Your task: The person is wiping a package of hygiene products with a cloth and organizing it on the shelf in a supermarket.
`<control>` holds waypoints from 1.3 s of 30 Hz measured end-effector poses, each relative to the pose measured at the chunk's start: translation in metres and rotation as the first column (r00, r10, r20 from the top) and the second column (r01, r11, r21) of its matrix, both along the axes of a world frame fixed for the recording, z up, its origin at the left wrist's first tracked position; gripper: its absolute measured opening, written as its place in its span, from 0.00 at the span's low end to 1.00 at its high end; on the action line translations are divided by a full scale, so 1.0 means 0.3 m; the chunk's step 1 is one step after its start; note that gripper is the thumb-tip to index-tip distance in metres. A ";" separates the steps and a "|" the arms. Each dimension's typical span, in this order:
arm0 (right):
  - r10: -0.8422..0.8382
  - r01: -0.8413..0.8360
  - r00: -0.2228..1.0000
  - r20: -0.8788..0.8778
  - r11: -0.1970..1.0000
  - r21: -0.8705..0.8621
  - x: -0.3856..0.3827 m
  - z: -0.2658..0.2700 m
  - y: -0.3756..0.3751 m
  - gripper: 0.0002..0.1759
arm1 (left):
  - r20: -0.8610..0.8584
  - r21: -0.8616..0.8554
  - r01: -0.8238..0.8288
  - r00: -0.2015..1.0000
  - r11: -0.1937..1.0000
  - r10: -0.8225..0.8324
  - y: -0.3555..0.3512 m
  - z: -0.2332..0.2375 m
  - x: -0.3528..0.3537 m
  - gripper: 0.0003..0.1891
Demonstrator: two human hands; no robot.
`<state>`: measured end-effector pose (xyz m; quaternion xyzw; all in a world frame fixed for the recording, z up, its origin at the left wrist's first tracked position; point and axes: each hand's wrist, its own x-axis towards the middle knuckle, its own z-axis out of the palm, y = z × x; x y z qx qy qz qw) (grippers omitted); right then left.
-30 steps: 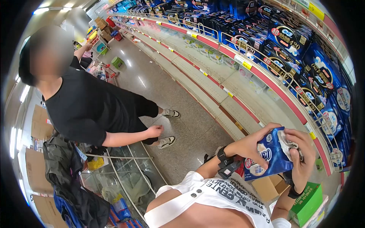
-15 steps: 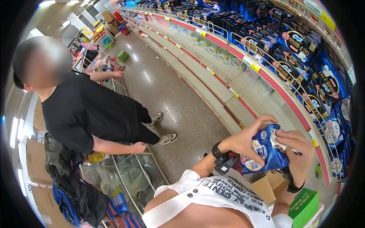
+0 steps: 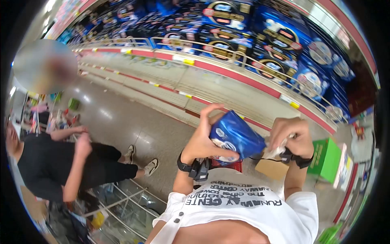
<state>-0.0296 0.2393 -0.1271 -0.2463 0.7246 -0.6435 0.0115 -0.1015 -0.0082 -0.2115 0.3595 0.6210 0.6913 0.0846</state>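
Observation:
My left hand point(image 3: 203, 140) is closed around a blue plastic pack point(image 3: 239, 136), thumb across its near face and fingers behind it. The pack is tilted in front of my chest, with pale print on its left part. My right hand point(image 3: 293, 136) is closed on a crumpled white cloth or tissue point(image 3: 277, 151), just to the right of the pack. A small gap shows between the right fingers and the pack's right end.
A long shelf point(image 3: 248, 77) with blue and black packs point(image 3: 221, 46) runs across ahead. A person in black point(image 3: 69, 162) stands at left beside a wire rack point(image 3: 122, 199). A green box point(image 3: 325, 160) and a cardboard box point(image 3: 271, 169) are at lower right.
My view has swung right toward the shelf. My right hand, with the white cloth or tissue, has come away from the pack's face. The person at left has raised a forearm.

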 end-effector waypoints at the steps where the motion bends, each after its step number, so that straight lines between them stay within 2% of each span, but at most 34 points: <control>1: -0.117 0.118 0.993 -0.012 0.992 0.046 0.020 0.010 0.025 0.08 | 0.003 0.001 0.034 0.999 0.999 -0.034 0.023 -0.003 -0.008 0.68; 2: -0.232 0.233 0.972 -0.023 0.966 0.109 0.038 -0.001 0.058 0.11 | -0.040 0.030 0.006 0.999 1.000 -0.004 0.047 -0.003 -0.021 0.63; 3: -0.328 0.333 0.943 -0.061 0.934 0.130 0.046 0.006 0.062 0.19 | -0.079 0.062 -0.027 0.996 0.998 0.031 0.067 -0.004 -0.035 0.58; 4: -0.416 0.427 0.904 -0.100 0.892 0.147 0.042 0.028 0.047 0.28 | -0.077 0.063 -0.005 0.997 0.998 0.010 0.083 0.022 -0.047 0.58; 5: -0.433 0.443 0.896 -0.097 0.884 0.148 0.031 0.046 0.029 0.28 | -0.248 -0.132 -0.037 0.969 0.991 0.003 0.099 0.075 -0.058 0.54; 6: -0.403 0.455 0.888 -0.223 0.842 0.289 0.016 0.063 0.005 0.34 | -0.409 -0.310 -0.101 0.912 0.945 -0.037 0.115 0.121 -0.069 0.50; 7: -0.348 0.471 0.875 -0.337 0.776 0.420 0.009 0.071 -0.021 0.40 | -0.473 -0.310 -0.125 0.880 0.943 -0.038 0.144 0.146 -0.074 0.42; 8: -0.403 0.520 0.853 -0.332 0.712 0.472 0.012 0.064 -0.048 0.38 | -0.466 -0.313 -0.107 0.883 0.944 -0.054 0.157 0.168 -0.078 0.42; 10: -0.498 0.517 0.838 -0.224 0.592 0.618 0.002 0.060 -0.039 0.37 | -0.614 -0.388 -0.168 0.780 0.906 -0.119 0.184 0.220 -0.092 0.43; 11: -0.515 0.536 0.825 -0.235 0.576 0.617 0.007 0.076 -0.022 0.37 | -0.596 -0.405 -0.149 0.791 0.902 -0.137 0.190 0.249 -0.092 0.39; 12: -0.520 0.583 0.801 -0.297 0.567 0.582 0.022 0.099 0.008 0.36 | -0.605 -0.396 -0.133 0.783 0.909 -0.149 0.195 0.247 -0.102 0.39; 13: -0.524 0.627 0.774 -0.355 0.556 0.546 0.045 0.114 0.041 0.35 | -0.687 -0.310 -0.171 0.720 0.935 -0.096 0.194 0.232 -0.117 0.36; 14: -0.551 0.813 0.578 -0.602 0.320 0.487 0.093 0.112 0.078 0.35 | -0.757 -0.220 -0.200 0.652 0.955 -0.038 0.188 0.219 -0.130 0.34; 15: -0.816 0.910 0.256 -0.519 0.022 0.414 0.137 0.118 0.093 0.36 | -0.696 -0.083 -0.219 0.710 0.972 0.101 0.170 0.210 -0.135 0.28; 16: -0.842 0.965 0.119 -0.526 -0.028 0.263 0.158 0.108 0.218 0.37 | -0.699 -0.080 -0.205 0.709 0.976 0.092 0.143 0.198 -0.142 0.28; 17: -0.843 0.961 0.238 -0.483 0.132 0.244 0.167 0.185 0.276 0.32 | -0.602 -0.032 -0.243 0.779 0.970 0.175 0.115 0.180 -0.157 0.27; 18: -0.852 0.977 0.182 -0.490 0.099 0.190 0.173 0.205 0.332 0.28 | -0.490 0.007 -0.285 0.835 0.958 0.252 0.098 0.162 -0.167 0.27; 19: -0.854 0.985 0.122 -0.506 0.043 0.164 0.171 0.220 0.381 0.26 | -0.477 -0.027 -0.332 0.833 0.943 0.280 0.093 0.149 -0.166 0.23; 20: -0.855 0.986 0.112 -0.507 0.031 0.165 0.158 0.223 0.406 0.26 | -0.477 -0.027 -0.321 0.837 0.947 0.270 0.104 0.150 -0.174 0.23; 22: -0.845 0.981 0.067 -0.530 -0.041 0.190 0.128 0.218 0.458 0.26 | -0.728 0.028 -0.229 0.662 0.973 0.177 0.161 0.166 -0.192 0.21; 23: -0.786 0.977 -0.013 -0.618 -0.140 0.158 0.111 0.188 0.502 0.26 | -0.729 0.034 -0.219 0.662 0.975 0.174 0.200 0.184 -0.192 0.21; 24: -0.783 0.976 -0.022 -0.621 -0.151 0.156 0.112 0.164 0.519 0.26 | -0.808 0.017 -0.227 0.571 0.974 0.148 0.246 0.204 -0.193 0.19; 25: -0.853 0.993 0.055 -0.520 -0.008 0.119 0.102 0.157 0.507 0.26 | -0.874 0.003 -0.239 0.471 0.971 0.118 0.295 0.223 -0.194 0.18; 26: -0.898 0.990 0.144 -0.416 0.130 0.062 0.093 0.153 0.494 0.26 | -0.875 0.009 -0.232 0.469 0.973 0.120 0.347 0.243 -0.191 0.18; 28: -0.910 0.992 0.123 -0.396 0.123 0.026 0.094 0.138 0.467 0.25 | -0.925 0.016 -0.289 0.360 0.957 0.124 0.466 0.277 -0.187 0.16; 30: -0.936 0.992 0.118 -0.331 0.127 -0.006 0.111 0.128 0.457 0.23 | -0.946 0.026 -0.286 0.302 0.958 0.116 0.602 0.286 -0.206 0.16; 31: -0.938 0.994 0.108 -0.331 0.101 0.036 0.125 0.122 0.466 0.24 | -0.958 0.009 -0.299 0.270 0.954 0.094 0.659 0.297 -0.212 0.17; 33: -0.942 0.995 0.091 -0.322 0.102 -0.018 0.146 0.101 0.490 0.24 | -0.982 -0.044 -0.412 0.185 0.910 0.037 0.782 0.291 -0.228 0.18; 34: -0.945 0.991 0.084 -0.315 0.111 -0.070 0.153 0.098 0.497 0.23 | -0.982 -0.040 -0.407 0.184 0.912 0.039 0.819 0.288 -0.233 0.18; 36: -0.951 0.992 0.060 -0.304 0.090 -0.084 0.171 0.103 0.499 0.23 | -0.979 -0.153 -0.462 0.192 0.873 -0.070 0.874 0.275 -0.243 0.17; 37: -0.956 0.993 0.043 -0.289 0.073 -0.097 0.179 0.107 0.500 0.22 | -0.971 -0.176 -0.443 0.225 0.879 -0.081 0.887 0.276 -0.248 0.20; 39: -0.950 0.990 0.043 -0.310 0.082 -0.113 0.190 0.114 0.501 0.21 | -0.969 -0.208 -0.430 0.215 0.878 -0.123 0.905 0.273 -0.272 0.23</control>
